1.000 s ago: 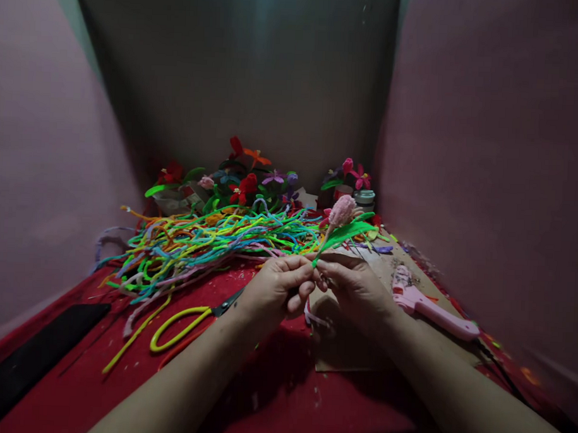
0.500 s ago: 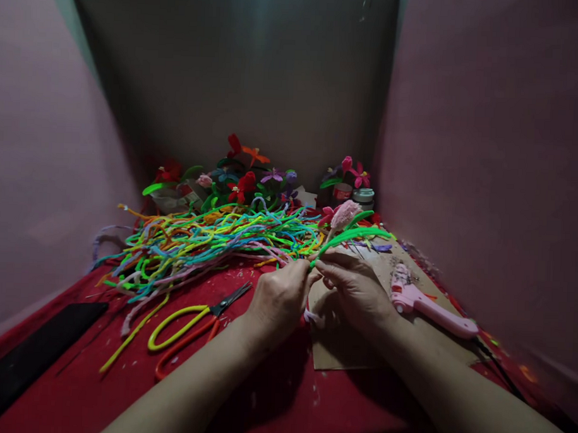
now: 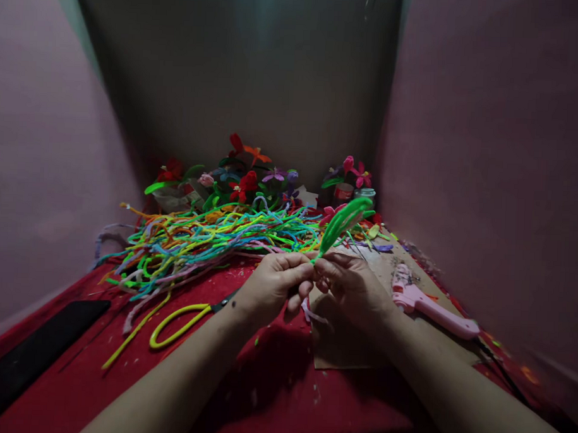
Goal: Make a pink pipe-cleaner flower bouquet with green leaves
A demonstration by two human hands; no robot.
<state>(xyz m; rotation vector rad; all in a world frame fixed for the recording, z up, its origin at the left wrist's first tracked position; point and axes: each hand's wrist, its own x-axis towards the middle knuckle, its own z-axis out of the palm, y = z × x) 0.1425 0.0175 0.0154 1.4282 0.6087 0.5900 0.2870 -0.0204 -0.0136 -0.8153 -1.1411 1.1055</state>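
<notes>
A pipe-cleaner flower rises from between my two hands, its fuzzy green leaf (image 3: 343,226) facing me and leaning right. The pale pink bloom seen earlier is hidden now. My left hand (image 3: 280,280) pinches the base of the stem between thumb and fingers. Right beside it, my right hand (image 3: 348,282) is closed on the same stem, just under the leaf. Both hands hover over the near left edge of a cardboard sheet (image 3: 346,345). Scissors with a yellow handle (image 3: 181,326) lie left of my left hand, partly covered by my forearm.
A heap of colourful pipe cleaners (image 3: 217,239) spreads across the red cloth (image 3: 273,393). Finished flowers (image 3: 245,186) and a jar (image 3: 364,195) stand behind. A pink glue gun (image 3: 432,310) rests on the cardboard at right. A black flat object (image 3: 42,340) lies left.
The flower has been turned in my fingers: its leaf swung upright toward me and the pink bloom went out of sight. My left hand rolled and its wrist shifted left, covering more of the scissors.
</notes>
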